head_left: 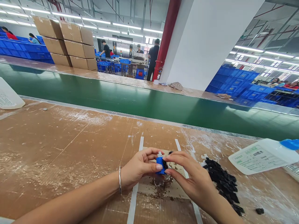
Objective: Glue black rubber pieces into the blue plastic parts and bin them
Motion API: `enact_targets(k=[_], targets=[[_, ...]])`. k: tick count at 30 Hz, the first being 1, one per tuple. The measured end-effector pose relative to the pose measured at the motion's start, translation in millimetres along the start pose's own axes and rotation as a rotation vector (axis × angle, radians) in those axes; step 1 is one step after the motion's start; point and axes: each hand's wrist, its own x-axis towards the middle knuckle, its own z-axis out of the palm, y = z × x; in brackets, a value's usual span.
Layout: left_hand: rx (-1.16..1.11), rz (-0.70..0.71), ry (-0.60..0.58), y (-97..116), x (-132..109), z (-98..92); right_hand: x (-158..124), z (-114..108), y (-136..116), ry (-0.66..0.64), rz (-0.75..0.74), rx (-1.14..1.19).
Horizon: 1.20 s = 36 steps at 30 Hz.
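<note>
My left hand [143,163] is closed around a small blue plastic part [159,161] with a pale grey tip pointing up. The fingers of my right hand [187,169] are closed at the part's right side, pinching a small black piece [164,163] against it. Fingertips hide much of both. Beneath my hands, a beige board [179,191] carries dark crumbs and smears. To the right of my right hand lies a loose pile of black pieces [220,177], with one black lump [259,211] apart from it.
White tape strips [133,202] run along the cardboard-covered table [58,149]. A white bottle with a blue cap [259,157] lies at right; another white container [9,95] is at far left. Beyond runs a green conveyor belt [121,93], with stacked cartons [78,46] behind.
</note>
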Motion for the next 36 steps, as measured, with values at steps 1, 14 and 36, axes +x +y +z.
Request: enact_targets(k=[1, 14, 36], targets=[[-0.002, 0.0, 0.002, 0.1, 0.2, 0.0, 0.7, -0.5, -0.2, 0.001, -0.016, -0.005], [-0.076, -0.019, 0.097, -0.4, 0.0, 1.9, -4.9, 4.3, -3.2, 0.03, -0.155, -0.073], [0.343, 0.263, 0.028, 7.8, -12.7, 12.9, -5.6, 16.8, -29.8, 0.273, 0.557, 0.506]])
